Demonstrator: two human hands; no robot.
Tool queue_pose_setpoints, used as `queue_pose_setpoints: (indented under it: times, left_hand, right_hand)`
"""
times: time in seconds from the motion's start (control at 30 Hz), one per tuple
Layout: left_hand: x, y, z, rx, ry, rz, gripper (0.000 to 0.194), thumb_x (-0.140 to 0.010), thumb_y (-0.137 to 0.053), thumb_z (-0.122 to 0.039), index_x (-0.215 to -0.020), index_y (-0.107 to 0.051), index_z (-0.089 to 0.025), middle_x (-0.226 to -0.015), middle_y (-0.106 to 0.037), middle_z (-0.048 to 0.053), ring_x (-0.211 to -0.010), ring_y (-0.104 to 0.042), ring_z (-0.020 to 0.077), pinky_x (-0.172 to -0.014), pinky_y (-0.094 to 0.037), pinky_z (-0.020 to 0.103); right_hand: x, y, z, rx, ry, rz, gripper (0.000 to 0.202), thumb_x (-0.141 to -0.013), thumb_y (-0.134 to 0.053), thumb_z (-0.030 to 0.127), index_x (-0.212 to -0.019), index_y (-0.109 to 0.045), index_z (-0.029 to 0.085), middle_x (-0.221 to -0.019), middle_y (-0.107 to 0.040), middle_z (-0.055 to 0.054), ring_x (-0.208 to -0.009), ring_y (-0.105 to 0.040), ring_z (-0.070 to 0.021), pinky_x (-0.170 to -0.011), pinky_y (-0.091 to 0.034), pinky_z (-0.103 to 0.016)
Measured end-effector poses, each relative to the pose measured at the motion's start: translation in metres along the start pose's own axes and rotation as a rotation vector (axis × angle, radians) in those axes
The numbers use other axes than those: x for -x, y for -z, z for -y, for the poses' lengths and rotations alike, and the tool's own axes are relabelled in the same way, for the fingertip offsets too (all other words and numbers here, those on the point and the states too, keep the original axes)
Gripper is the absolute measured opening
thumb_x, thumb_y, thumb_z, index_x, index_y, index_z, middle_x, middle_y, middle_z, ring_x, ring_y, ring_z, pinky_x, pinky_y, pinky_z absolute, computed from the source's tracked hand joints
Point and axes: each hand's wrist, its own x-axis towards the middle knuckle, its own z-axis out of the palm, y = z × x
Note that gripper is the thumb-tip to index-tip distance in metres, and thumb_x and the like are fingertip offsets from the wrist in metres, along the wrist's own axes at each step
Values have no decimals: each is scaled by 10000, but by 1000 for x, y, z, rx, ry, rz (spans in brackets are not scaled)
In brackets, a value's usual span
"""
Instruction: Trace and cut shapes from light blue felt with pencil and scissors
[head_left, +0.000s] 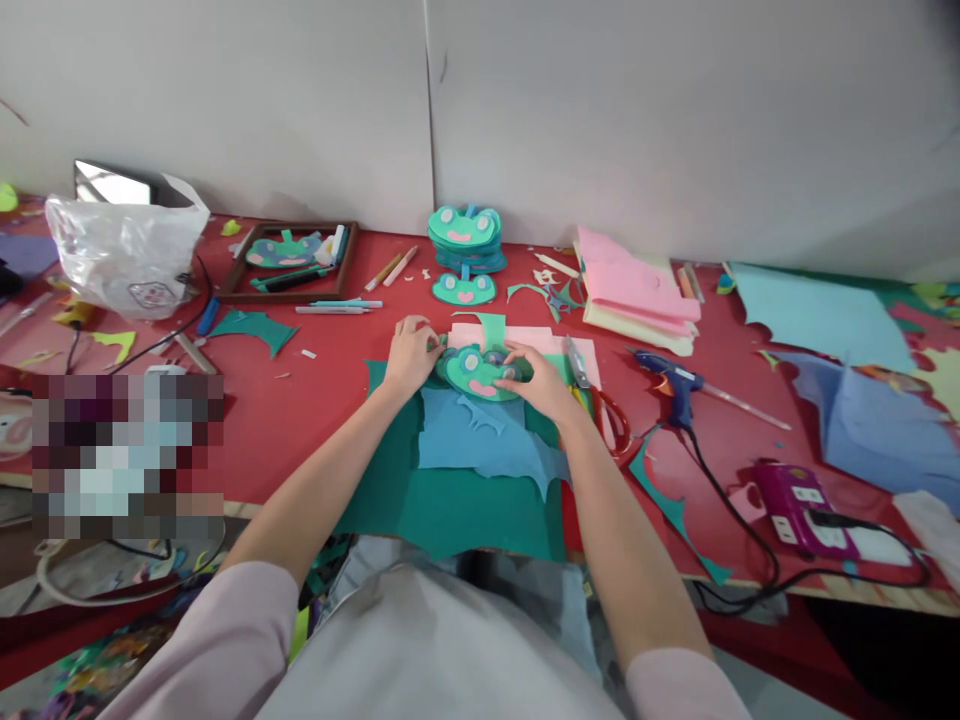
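Observation:
A green paper frog face [480, 378] with pale round eyes and a pink mouth lies in front of me on stacked blue paper [457, 440] and dark green paper [450, 510]. My right hand [538, 380] is curled at its right edge, thumb and finger pinching it. At its left edge my left hand [412, 355] has closed fingertips on something small and dark green that I cannot make out. Red-handled scissors [613, 425] lie just right of my right hand. Beyond the hands sits a light green paper piece [487, 328] on pink paper [536, 335].
Finished-looking frog faces [465, 240] stand stacked at the back, one more frog face [463, 290] before them. A brown tray [349, 255] holds pens. At right lie a blue glue gun [679, 385], its cord, and a purple power strip [795, 510]. A plastic bag [124, 250] stands left.

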Motion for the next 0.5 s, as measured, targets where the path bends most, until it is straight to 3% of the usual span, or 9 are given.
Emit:
queue_pose_setpoints:
  times: [0.1, 0.2, 0.37, 0.5]
  left_hand:
    - [2, 5, -12, 119, 5, -38, 65, -843, -569, -228, -793, -552, -189, -911, -602, 52, -878, -572, 188, -831, -444, 324]
    - [1, 6, -22, 230, 20, -61, 63, -866, -536, -248, -832, -532, -195, -754, -591, -5, -697, -559, 132, -675, -424, 245]
    - [0, 5, -24, 127, 58, -38, 92, -804, -623, -209, -869, -563, -185, -934, -598, 51, -763, -579, 156, -716, -435, 271]
    - [4, 2, -23, -45, 32, -181, 82, -845, -582, -256, -820, -584, -177, -938, -572, 90, -881, -559, 217, -794, -418, 324]
  right_hand:
    - [-1, -1, -1, 11, 39, -69, 365, -729, -722, 388, -989, -544, 204, -1159, -648, -106, -1117, -602, -236, -995, -430, -439]
    - [-3, -5, -5, 186, 85, -99, 506, -723, -720, 446, -1120, -545, 186, -1155, -635, -142, -1133, -578, -277, -985, -432, -471]
    - [-4, -8, -15, 314, 176, -70, 327, -767, -690, 398, -1005, -617, 185, -1222, -595, -152, -1204, -524, -283, -1032, -407, -487]
    - [-3, -7, -19, 291, 187, -89, 340, -771, -687, 396, -1038, -613, 197, -1283, -557, -145, -1257, -482, -268, -1065, -386, -478]
